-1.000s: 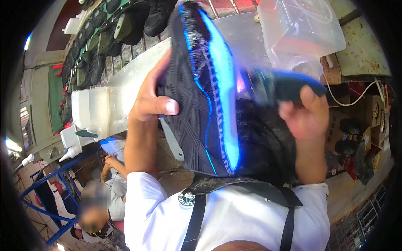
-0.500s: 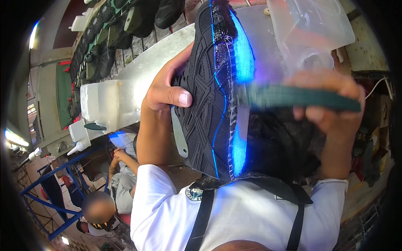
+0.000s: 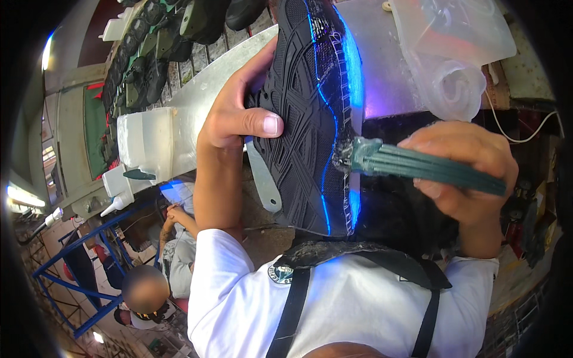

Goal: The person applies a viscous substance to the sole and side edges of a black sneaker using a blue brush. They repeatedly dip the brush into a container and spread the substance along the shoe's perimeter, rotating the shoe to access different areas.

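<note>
A black shoe upper (image 3: pixel 295 101) stands upright in front of my chest, its stitched lower edge facing right. Blue light glows along a marked line and along the sole side. My left hand (image 3: pixel 239 119) grips it from the left, thumb over the patterned side and the other fingers hidden behind. A grey-green flat piece with a hole (image 3: pixel 264 179) sticks out below that hand. In my right hand (image 3: pixel 468 164) is a green-handled brush (image 3: pixel 412 162), held level. Its dark, wet-looking tip touches the stitched edge around the shoe's middle.
Dark shoes (image 3: pixel 158 51) line a rack at the upper left. A translucent tub (image 3: pixel 143 137) and a white nozzle bottle (image 3: pixel 117 203) are beside the pale tabletop (image 3: pixel 382 65). Cloudy plastic containers (image 3: pixel 453 89) stand upper right. Another person (image 3: pixel 176 256) sits at lower left.
The brush has come down along the stitched edge, its handle now tilted lower to the right. The shoe has shifted slightly up and right, with the left hand still on it.
</note>
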Available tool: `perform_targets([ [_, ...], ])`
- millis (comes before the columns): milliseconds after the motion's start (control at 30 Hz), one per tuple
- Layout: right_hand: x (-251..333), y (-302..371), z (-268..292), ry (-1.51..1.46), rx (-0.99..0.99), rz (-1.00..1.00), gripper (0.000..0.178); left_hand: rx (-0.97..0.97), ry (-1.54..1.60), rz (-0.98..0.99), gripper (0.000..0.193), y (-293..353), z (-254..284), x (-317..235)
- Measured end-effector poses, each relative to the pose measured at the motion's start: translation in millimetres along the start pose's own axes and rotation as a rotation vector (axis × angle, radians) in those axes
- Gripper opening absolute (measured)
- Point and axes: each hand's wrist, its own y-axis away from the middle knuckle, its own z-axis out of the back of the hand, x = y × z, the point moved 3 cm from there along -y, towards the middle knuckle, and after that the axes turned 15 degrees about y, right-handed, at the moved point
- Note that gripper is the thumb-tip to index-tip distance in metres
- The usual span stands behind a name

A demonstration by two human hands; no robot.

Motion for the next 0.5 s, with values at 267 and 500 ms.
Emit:
perform_targets([
  [267, 0, 0, 4, -0.195, 0.086, -0.116, 0.022, -0.035, -0.069, 0.030, 0.111, -4, 0, -2],
  [500, 13, -6, 11, 0.146, 0.046, -0.147, 0.026, -0.027, -0.110, -0.005, 0.109, -4, -1, -4],
])
